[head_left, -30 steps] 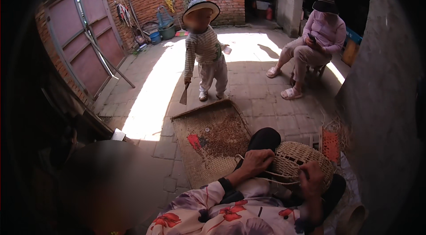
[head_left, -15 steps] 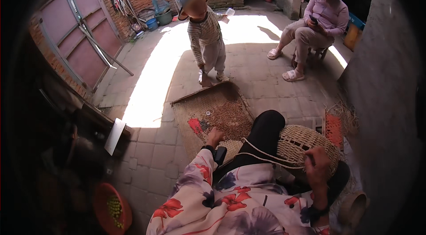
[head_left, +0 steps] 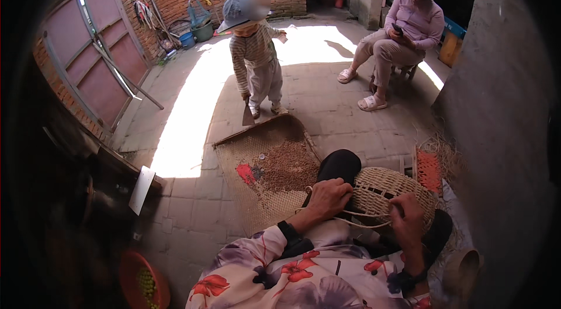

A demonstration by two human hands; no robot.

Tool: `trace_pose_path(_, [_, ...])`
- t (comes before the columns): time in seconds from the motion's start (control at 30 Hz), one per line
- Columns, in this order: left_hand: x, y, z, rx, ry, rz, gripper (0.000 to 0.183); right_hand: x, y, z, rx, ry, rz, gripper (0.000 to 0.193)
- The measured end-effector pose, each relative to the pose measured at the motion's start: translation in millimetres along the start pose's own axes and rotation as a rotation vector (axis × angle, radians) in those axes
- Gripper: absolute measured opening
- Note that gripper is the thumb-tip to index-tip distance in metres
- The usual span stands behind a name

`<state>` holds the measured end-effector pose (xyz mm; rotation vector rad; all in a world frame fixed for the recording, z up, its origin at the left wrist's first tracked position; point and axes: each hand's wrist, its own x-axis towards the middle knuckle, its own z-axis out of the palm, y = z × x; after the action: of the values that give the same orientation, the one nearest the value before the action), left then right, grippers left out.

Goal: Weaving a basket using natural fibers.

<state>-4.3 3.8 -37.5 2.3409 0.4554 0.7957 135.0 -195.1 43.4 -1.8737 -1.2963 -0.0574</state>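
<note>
Basket: the straw basket (head_left: 388, 192) sat on the lap, between the two hands and a bit past them, near the right knee.
Long side: it ran from left to right, dipping a little toward the right end. A row of dark gaps ran along it the same way.
Nearer hand: the right hand (head_left: 407, 214) was nearer, right in front of the basket's near side. The left hand (head_left: 329, 198) was just beside the left end.
Left fingers: bent in close, tips toward the basket. I couldn't tell if they had hold of anything.
Right fingers: curled, thumb close to them. From where I stood, I couldn't tell if they pinched the straw.
Cord: a pale cord (head_left: 362, 226) hung in a bow between the hands.
Arms: the left arm slanted up and right, back of the hand on top; the right arm rose steeply, hand tipped left.
</note>
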Motion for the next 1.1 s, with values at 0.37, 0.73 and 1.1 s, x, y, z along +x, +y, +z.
trace_pose_path(0.37, [8.7, 35.4, -6.0, -0.138, -0.077, 0.044, 0.008, 28.4, -10.1, -28.6, 0.884, 0.118, 0.295, 0.007])
trace_pose_path(0.73, [23.2, 61.0, 8.2, -0.331, -0.084, 0.061, 0.011, 25.8, -9.8, -33.7, -0.215, -0.028, -0.139, 0.013])
trace_pose_path(1.1, [24.4, 71.5, 19.5, -0.201, 0.012, 0.184, 0.012, 20.5, -25.1, -24.1, -0.519, -0.177, -0.171, 0.01])
